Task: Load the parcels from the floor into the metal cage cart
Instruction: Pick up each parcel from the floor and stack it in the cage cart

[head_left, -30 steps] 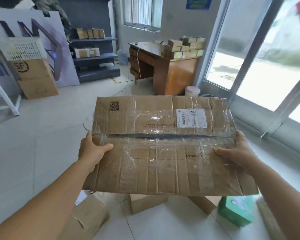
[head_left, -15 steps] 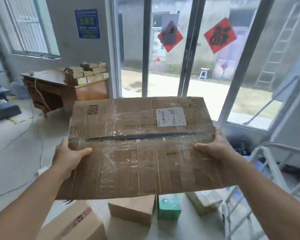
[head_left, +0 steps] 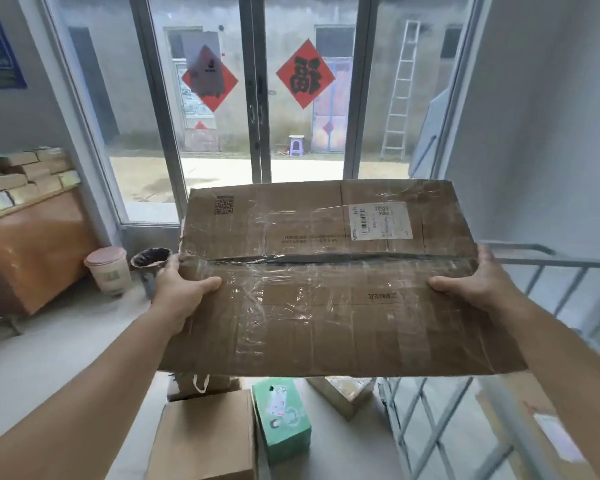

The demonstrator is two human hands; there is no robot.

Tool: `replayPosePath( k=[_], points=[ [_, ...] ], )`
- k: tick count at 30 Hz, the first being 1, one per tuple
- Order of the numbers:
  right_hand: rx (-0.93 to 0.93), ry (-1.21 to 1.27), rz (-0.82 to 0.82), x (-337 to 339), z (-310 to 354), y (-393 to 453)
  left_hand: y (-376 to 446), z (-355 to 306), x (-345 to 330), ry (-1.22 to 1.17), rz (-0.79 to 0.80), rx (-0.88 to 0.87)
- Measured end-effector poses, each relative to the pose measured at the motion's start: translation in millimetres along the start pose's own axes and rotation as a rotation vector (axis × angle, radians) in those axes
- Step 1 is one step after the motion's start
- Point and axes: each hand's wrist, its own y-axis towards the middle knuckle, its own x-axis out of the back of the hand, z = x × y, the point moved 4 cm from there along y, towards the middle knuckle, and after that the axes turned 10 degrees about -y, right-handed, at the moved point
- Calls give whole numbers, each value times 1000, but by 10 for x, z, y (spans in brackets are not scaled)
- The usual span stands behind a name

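Under the raised box (head_left: 319, 282), the floor parcels are partly hidden, the brown one (head_left: 205, 441) cut off by the frame. Left hand (head_left: 179, 289) grips the box's left edge, thumb on top; right hand (head_left: 478, 285) clamps the right edge. Box is flat, creased, heavily taped, held beside the blurred cage cart (head_left: 430, 427).

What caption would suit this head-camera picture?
Both hands, left hand and right hand, hold a taped cardboard parcel beside the metal cage cart.

Single head view, forward-down, close over the hands (head_left: 326, 292).
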Motion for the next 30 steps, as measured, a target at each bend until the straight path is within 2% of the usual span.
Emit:
replayPosePath(
  k=[5,11,20,30],
  points=[
    [-87,19,-142,346,-188,-157,280,-290,-564,3,155,-89],
    [-207,58,-328,794,-533,-444,347,-663,-1274,-76,392,-117],
    [-430,72,-550,1565,-1317,-1015,-151,-1192,-2625,-115,663,-225],
    [-628,158,-679,2172,-2572,-1154,-952,-1598,-4435,-18,889,-292]
  ],
)
